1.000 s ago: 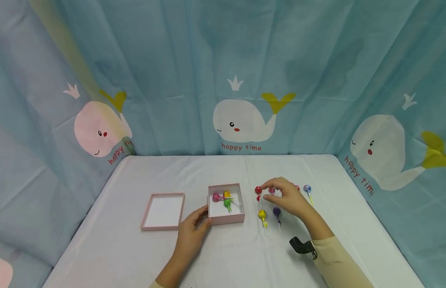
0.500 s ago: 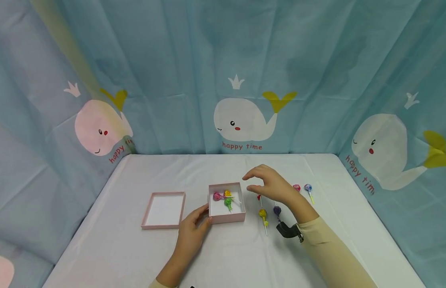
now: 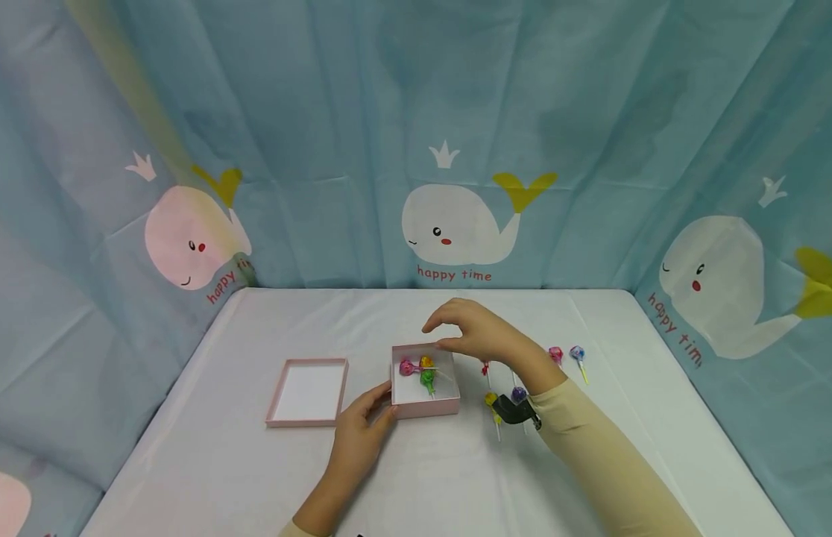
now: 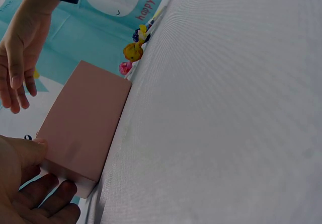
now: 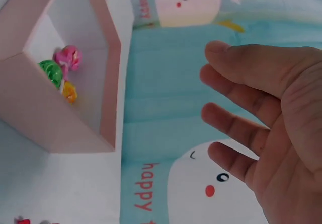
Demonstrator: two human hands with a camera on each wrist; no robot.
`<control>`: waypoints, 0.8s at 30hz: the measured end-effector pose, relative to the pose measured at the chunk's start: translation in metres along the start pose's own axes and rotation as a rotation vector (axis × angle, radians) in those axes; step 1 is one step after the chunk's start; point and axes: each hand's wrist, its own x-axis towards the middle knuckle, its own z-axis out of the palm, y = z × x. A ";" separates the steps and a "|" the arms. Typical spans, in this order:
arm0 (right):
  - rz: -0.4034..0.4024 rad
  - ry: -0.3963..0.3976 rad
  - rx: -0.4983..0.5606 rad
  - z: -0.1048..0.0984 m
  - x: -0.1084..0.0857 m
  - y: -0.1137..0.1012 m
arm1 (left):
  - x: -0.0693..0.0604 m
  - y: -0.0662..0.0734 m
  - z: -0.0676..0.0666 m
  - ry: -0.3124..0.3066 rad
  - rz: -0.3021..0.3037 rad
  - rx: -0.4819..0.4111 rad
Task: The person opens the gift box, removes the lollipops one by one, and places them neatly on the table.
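Note:
A pink open box (image 3: 426, 409) holds a pink lollipop (image 3: 406, 368), a yellow-orange lollipop (image 3: 426, 362) and a green lollipop (image 3: 427, 378). My left hand (image 3: 357, 440) grips the box's near left corner, thumb on the front wall and fingers along the left side. Over the box's back right corner hovers my right hand (image 3: 479, 332), thumb and fingers spread; the right wrist view shows nothing in this hand (image 5: 266, 103). To the right of the box, a yellow lollipop (image 3: 491, 400) and a purple lollipop (image 3: 519, 394) lie partly behind the right wrist's black strap piece.
Left of the box lies its pink-rimmed lid (image 3: 307, 391), inside up. A pink lollipop (image 3: 555, 354) and a blue lollipop (image 3: 577, 353) lie farther right on the white table (image 3: 208, 477). The right arm partly hides other lollipops. A whale-print curtain (image 3: 309, 224) surrounds the table.
My right hand has moved left from over the loose lollipops to the box's back right corner, its fingers still spread. The left hand and box stay in place.

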 end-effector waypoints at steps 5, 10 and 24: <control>0.005 -0.086 0.018 0.001 0.013 -0.003 | 0.000 -0.001 0.000 0.008 0.022 0.004; 0.015 -0.184 0.037 0.007 0.025 0.000 | 0.000 0.000 0.000 0.003 -0.002 0.009; 0.067 -0.352 0.068 0.035 0.050 0.008 | 0.000 -0.001 0.000 0.007 0.021 0.015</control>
